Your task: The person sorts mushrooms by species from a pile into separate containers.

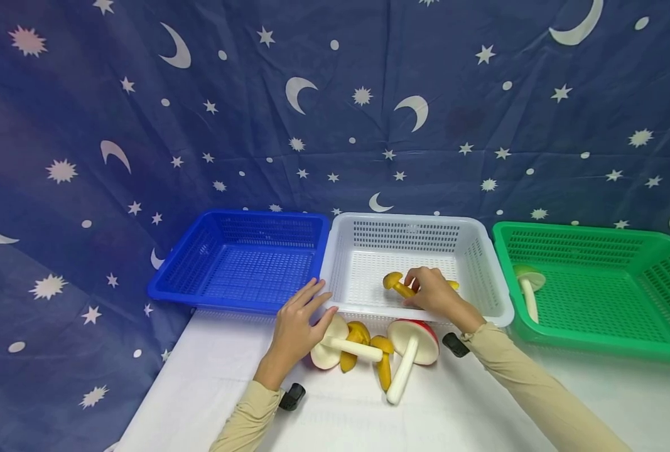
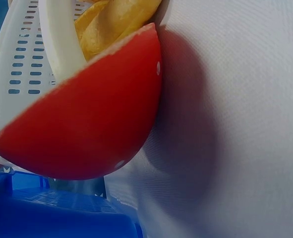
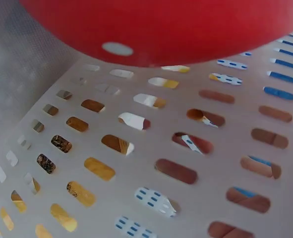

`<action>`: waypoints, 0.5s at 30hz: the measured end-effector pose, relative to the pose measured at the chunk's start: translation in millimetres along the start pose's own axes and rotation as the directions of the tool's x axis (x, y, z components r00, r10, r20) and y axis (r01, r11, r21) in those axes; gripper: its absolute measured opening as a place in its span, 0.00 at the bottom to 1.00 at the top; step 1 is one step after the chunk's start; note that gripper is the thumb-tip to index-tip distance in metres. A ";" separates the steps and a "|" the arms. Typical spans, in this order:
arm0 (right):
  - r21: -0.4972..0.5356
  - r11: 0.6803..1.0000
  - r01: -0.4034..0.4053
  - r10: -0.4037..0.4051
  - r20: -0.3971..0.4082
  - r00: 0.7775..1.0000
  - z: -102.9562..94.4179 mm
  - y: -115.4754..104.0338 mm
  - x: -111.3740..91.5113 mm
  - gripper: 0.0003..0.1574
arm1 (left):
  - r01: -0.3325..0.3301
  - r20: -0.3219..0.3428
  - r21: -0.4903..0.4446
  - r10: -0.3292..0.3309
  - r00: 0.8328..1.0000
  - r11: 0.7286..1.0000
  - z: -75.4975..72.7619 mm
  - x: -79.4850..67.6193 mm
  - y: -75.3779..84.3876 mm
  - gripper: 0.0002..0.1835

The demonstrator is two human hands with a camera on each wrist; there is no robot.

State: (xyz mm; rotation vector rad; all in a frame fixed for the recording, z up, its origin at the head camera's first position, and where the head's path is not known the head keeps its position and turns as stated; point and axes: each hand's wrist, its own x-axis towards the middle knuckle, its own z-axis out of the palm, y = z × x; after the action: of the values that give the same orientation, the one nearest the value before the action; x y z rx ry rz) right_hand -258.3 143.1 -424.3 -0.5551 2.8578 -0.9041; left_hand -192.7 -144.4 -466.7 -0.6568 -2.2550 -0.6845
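My right hand (image 1: 433,294) reaches over the front wall into the white basket (image 1: 346,251). Its thumb and fingers pinch the stem of a yellow-brown toy mushroom (image 1: 393,280), whose cap points left. Part of another yellow mushroom (image 1: 453,284) shows behind that hand. With fingers spread, my left hand (image 1: 299,329) is at the white basket's front left corner, beside a red-capped toy mushroom (image 2: 91,109) with a white stem. Yellow mushrooms (image 1: 384,364) and a second red-capped mushroom (image 1: 410,351) lie on the table before the basket.
A blue basket (image 1: 238,306) stands left of the white one. On the right, a green basket (image 1: 594,342) holds a green-capped mushroom (image 1: 529,285). Behind the baskets hangs a dark blue cloth (image 1: 346,125) with moons and stars. White cloth (image 1: 199,376) covers the table.
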 end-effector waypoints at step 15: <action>-0.046 0.999 0.016 -0.017 -0.012 1.000 -16.8 1.1 -11.2 0.12 | 0.022 0.045 -0.012 -0.021 0.999 1.000 -3.3 0.4 0.1 0.16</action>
State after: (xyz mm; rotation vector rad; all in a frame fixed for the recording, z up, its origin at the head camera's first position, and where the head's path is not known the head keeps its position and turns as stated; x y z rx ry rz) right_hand -251.5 157.2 -411.4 -0.5809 2.8958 -0.8494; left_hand -191.4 -146.3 -464.3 -0.6607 -2.3036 -0.7015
